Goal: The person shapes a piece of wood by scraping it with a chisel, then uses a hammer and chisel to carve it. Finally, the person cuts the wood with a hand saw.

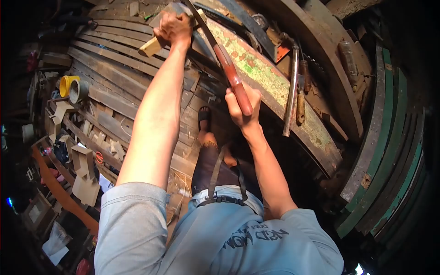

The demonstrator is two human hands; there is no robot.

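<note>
At the top, my left hand (175,28) is closed on a pale wooden piece (151,46), whose end sticks out to the lower left. My right hand (245,104) grips the red-brown wooden handle (232,75) of a long tool. The tool's dark narrow blade (204,25) runs up to the top edge, just right of my left hand; its far end is out of view. Below the handle and to its right lies a long plank (270,82) with worn yellow-green paint.
A metal pipe (291,91) and a wooden-handled tool (300,109) lie on the painted plank's right side. Long curved boards (380,137) stand at the right. Wooden slats (119,55), a yellow roll (68,86) and wood scraps are at the left. My feet are below.
</note>
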